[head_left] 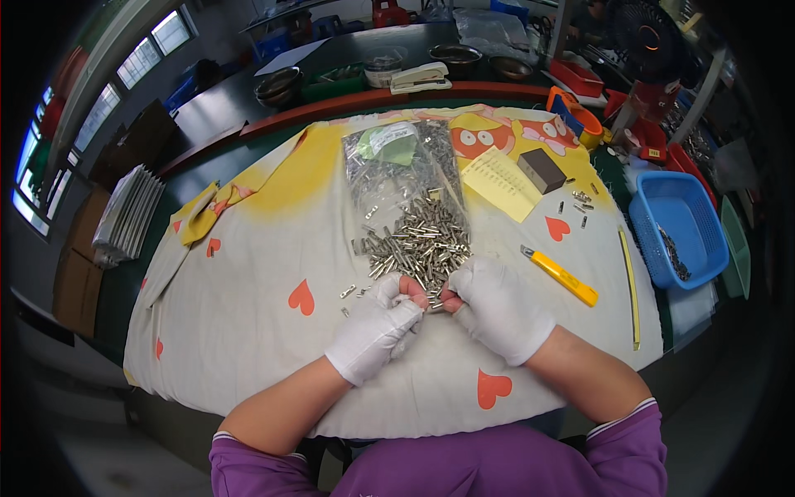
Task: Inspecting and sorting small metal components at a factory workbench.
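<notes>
My left hand (379,323) and my right hand (499,311), in white gloves with bare fingertips, meet at the near edge of a heap of small silvery metal parts (424,240). The fingers of both are closed in a pinch, and a small metal part (435,306) shows between their fingertips. Its exact shape is mostly hidden. The heap spills from the mouth of a clear plastic bag (389,178), which has a white label (393,138). A few loose metal parts (349,291) lie beside my left hand.
A patterned cloth (248,331) covers the table. Right of the heap lie a yellow utility knife (563,277), a yellow note (503,184), a dark block (542,170) and a thin yellow strip (629,286). A blue basket (679,232) stands far right; a stapler (420,78) sits behind.
</notes>
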`<state>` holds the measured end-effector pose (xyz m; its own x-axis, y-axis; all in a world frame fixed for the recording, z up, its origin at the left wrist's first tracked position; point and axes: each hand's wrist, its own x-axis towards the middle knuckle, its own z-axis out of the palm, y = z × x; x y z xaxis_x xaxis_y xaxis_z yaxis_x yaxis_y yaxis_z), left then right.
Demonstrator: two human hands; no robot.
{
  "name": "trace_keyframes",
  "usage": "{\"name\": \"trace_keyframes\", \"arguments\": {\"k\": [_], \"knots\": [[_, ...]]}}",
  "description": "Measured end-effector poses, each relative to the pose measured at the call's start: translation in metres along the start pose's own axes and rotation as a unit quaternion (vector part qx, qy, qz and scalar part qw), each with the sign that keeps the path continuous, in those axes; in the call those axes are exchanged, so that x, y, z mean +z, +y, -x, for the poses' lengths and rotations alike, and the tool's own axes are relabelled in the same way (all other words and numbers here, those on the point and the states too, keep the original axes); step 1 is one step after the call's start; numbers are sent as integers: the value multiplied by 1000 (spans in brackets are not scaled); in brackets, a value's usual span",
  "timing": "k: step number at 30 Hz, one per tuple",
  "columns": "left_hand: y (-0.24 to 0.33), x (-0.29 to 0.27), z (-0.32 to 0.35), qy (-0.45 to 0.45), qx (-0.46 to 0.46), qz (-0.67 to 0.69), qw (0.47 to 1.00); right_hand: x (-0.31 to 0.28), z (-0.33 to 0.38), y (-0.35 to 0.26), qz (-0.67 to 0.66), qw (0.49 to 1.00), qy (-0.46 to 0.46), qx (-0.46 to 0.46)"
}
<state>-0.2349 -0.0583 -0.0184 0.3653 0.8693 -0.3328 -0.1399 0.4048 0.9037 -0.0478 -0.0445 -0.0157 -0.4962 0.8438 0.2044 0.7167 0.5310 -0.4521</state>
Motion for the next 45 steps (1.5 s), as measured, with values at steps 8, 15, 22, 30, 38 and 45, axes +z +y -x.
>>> {"name": "trace_keyframes", "arguments": {"k": [8,15,22,30,38,45], "knots": [[7,6,5,-20,-58,-111,992,-6,1,0,-123,989,66,-57],[2,5,3,-5,-54,-36,998,-4,3,3,-151,982,88,-67],[7,5,5,-28,-69,-48,996,-6,0,2,-164,971,120,-123],[9,3,8,-36,-82,-48,995,-6,-2,2,-152,967,143,-145],[1,1,3,-78,-81,31,993,-2,-3,1,-175,972,96,-125],[-2,-10,-1,-137,23,166,976,-12,0,6,-24,998,34,-47]]}}
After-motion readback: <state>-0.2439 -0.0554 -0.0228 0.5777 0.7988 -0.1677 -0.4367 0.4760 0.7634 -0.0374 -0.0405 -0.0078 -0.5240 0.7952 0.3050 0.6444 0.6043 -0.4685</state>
